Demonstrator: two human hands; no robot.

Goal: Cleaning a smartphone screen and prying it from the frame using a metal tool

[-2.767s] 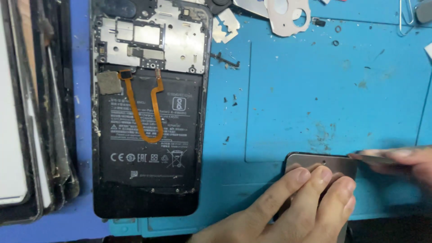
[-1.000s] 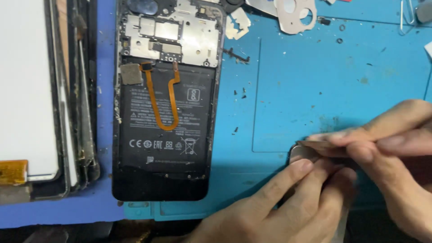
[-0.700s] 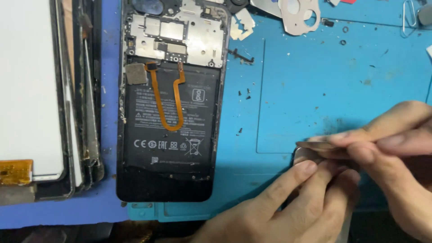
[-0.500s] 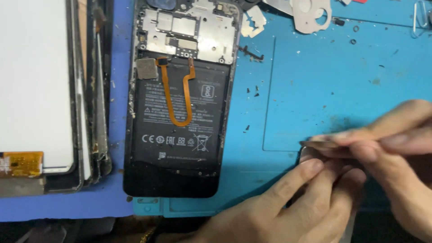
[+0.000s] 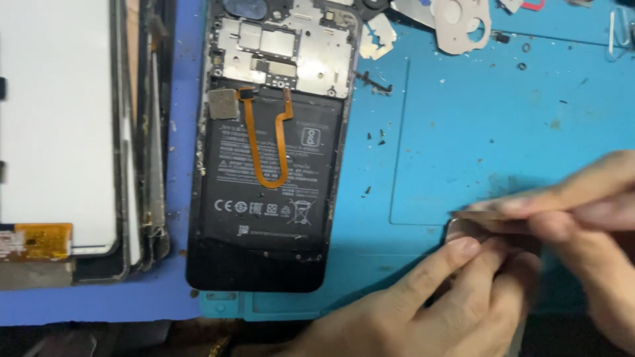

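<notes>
Both hands work at the lower right of the blue repair mat (image 5: 463, 132). Left hand (image 5: 423, 311) lies with fingers extended, pressing down on a small dark flat part (image 5: 463, 228). Right hand (image 5: 582, 205) pinches a thin flat tool (image 5: 479, 213), its tip at the part's upper edge. To the left of the hands lies an opened smartphone (image 5: 271, 165), battery and orange flex cable (image 5: 264, 142) exposed. Farther left lies a detached screen assembly (image 5: 59, 132).
</notes>
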